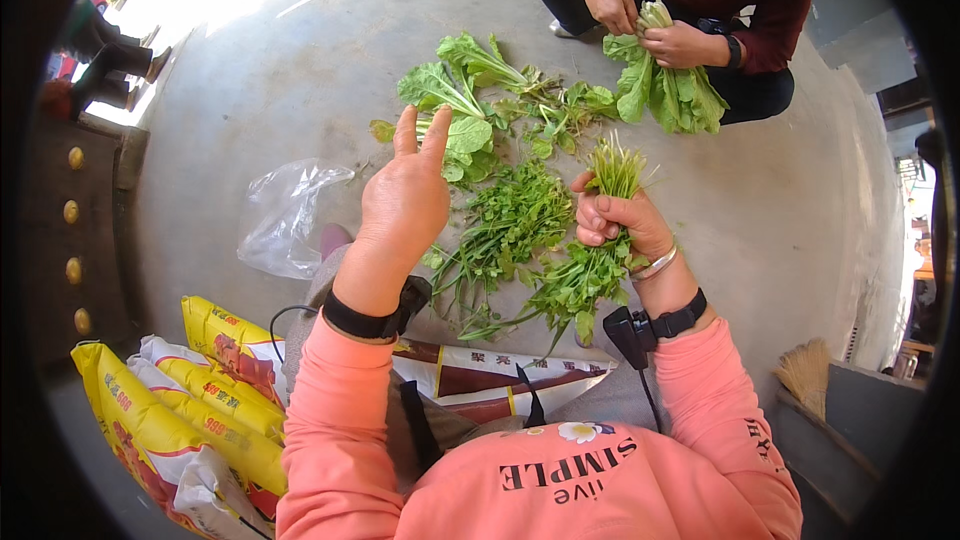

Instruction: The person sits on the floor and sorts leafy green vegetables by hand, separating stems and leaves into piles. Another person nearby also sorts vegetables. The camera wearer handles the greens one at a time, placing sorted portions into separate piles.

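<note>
My right hand [626, 221] grips a bundle of leafy green herbs [589, 281], its pale root ends sticking up above my fist and its leaves hanging below. Raised on the other side, my left hand [409, 184] has two fingers spread apart and appears to hold nothing; its other fingers are hidden. Between my hands, a heap of loose green herbs [517, 210] lies on the concrete floor. Beyond it are broad-leaved greens [484, 64] with pale stalks, partly behind my left fingers, and a scatter of smaller plants and trimmings [562, 116].
Across from me a person crouches, both hands on a bunch of leafy greens [667, 82]. A clear plastic bag [292, 217] lies left of my leg. Several yellow packaged sacks [195, 397] are stacked at lower left. A straw broom [806, 375] stands at right. Other people's legs show at upper left.
</note>
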The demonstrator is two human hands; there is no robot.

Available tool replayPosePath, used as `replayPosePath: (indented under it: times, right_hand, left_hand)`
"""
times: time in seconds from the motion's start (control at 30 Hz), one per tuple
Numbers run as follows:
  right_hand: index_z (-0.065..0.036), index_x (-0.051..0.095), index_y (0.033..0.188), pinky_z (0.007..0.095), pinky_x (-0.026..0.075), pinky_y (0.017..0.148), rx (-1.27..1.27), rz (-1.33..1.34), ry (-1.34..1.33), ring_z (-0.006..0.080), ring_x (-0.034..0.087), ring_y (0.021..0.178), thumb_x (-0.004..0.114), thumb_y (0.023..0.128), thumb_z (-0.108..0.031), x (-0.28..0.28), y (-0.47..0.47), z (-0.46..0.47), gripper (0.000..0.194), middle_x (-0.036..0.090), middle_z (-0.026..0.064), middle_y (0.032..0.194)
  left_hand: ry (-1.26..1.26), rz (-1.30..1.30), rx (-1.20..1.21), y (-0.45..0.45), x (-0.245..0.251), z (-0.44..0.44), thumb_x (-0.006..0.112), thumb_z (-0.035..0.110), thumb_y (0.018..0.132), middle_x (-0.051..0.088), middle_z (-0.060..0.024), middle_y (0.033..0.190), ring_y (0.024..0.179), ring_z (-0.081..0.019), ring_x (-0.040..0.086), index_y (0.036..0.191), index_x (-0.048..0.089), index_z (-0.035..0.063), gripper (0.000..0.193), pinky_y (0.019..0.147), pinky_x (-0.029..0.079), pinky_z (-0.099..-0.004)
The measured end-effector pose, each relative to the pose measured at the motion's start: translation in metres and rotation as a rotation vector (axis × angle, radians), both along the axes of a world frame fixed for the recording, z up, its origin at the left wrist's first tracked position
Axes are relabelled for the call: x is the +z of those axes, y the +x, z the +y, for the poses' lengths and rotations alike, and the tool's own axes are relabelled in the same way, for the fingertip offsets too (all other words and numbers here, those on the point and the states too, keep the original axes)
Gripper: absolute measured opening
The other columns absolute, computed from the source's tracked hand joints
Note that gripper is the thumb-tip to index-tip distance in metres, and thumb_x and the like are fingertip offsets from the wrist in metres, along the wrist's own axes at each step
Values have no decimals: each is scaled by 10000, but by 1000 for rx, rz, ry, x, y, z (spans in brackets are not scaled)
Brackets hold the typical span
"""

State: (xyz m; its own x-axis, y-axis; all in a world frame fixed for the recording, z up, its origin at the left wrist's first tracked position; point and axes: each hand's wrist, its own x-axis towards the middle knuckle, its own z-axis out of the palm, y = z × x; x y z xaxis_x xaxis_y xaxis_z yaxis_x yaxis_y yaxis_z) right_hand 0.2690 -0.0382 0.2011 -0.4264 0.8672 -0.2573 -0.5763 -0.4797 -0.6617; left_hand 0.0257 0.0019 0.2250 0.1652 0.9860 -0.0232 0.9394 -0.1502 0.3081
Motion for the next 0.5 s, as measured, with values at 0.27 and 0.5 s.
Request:
replayPosePath:
  times: [0.27,0.5]
  right_hand:
    - [-31,518,941,206,338,530,-207,324,231,60,370,506,451,873,-138,31,37,2,143,443,14,640]
    - [-6,509,936,205,338,521,-259,266,381,57,348,504,412,891,-125,86,74,-3,160,404,10,617]
  left_hand:
    - [82,-150,-178,-2,-6,-3,514,131,757,472,-118,1165,843,-306,572,1090,463,76,342,646,476,-404]
    - [118,-339,-193,3,-5,-9,568,167,748,583,-85,935,727,-285,579,972,556,71,243,612,458,-357]
